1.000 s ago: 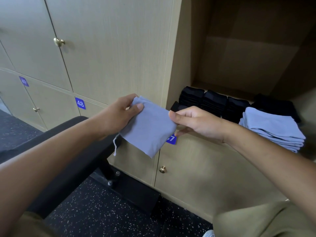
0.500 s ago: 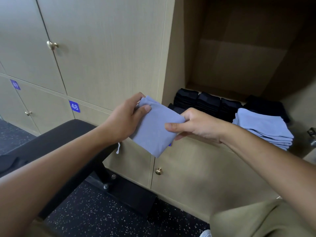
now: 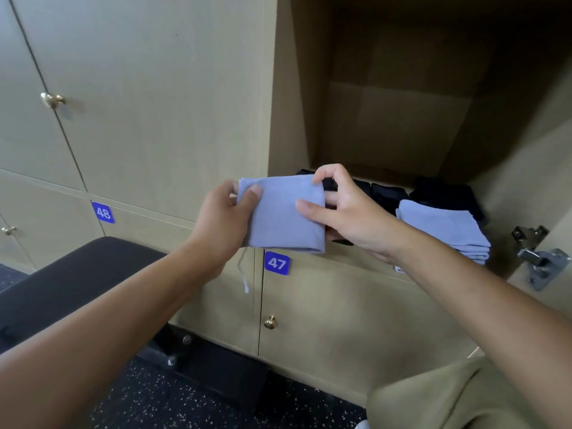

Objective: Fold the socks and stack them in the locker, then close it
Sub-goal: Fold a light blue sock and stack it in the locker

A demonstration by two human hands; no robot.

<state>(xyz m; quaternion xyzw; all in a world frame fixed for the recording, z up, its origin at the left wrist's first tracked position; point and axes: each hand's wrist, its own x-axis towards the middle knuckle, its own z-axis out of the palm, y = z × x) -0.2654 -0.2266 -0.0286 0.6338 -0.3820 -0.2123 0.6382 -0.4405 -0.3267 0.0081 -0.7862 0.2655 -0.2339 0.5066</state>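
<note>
A folded light-blue sock hangs in the air in front of the open locker. My left hand pinches its left edge, thumb on the front. My right hand pinches its right edge, thumb on the front and forefinger at the top corner. A loose thread dangles below the sock. Inside the locker, a stack of folded light-blue socks lies at the front right. Rows of folded black socks sit behind it, partly hidden by my right hand.
Closed locker doors with brass knobs fill the left; labels 48 and 47 mark lower doors. A dark padded bench stands at lower left. A metal hinge juts out at the right on the open door.
Both hands have lifted the blue sock up and to the right, toward the locker opening. The sock now hangs squarer, and my right hand has shifted its pinch to the right edge.
</note>
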